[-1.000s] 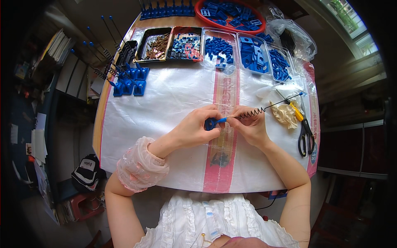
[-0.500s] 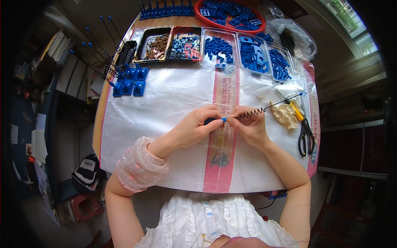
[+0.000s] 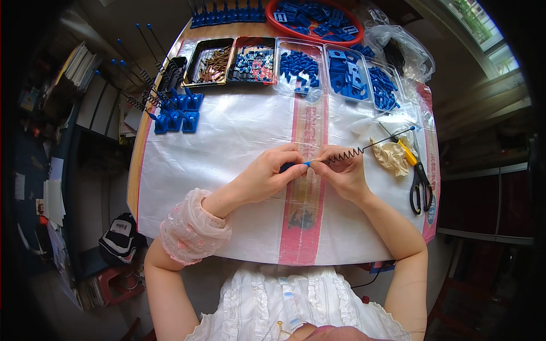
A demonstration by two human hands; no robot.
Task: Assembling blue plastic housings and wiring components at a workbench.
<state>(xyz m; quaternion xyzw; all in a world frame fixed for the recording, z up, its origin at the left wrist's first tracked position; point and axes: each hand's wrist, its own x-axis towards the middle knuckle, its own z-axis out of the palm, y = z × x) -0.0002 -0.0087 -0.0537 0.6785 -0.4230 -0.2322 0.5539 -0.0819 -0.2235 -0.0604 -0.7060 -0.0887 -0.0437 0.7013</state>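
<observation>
Over the middle of the table my two hands meet, fingertip to fingertip. My left hand [image 3: 277, 169] pinches a small blue plastic part [image 3: 307, 163], most of it hidden by the fingers. In my right hand [image 3: 343, 173] is the end of a black coiled spring wire [image 3: 347, 154], whose straight end rises to the right with a blue tip. The wire's near end meets the blue part between my thumbs; the exact joint is covered. Crumpled tan paper [image 3: 390, 157] lies just right of my right hand.
Scissors [image 3: 421, 187] and a yellow-handled tool [image 3: 407, 153] lie at right. Along the back stand trays of screws [image 3: 216, 63], nuts [image 3: 253, 61] and blue parts [image 3: 298, 67], with a red basin [image 3: 358, 41] behind. Finished-looking blue bases with springs [image 3: 177, 113] stand at back left.
Both hands keep nearly the same pose and place. The blue part and spring wire show no clear movement; the whole view shifts very slightly.
</observation>
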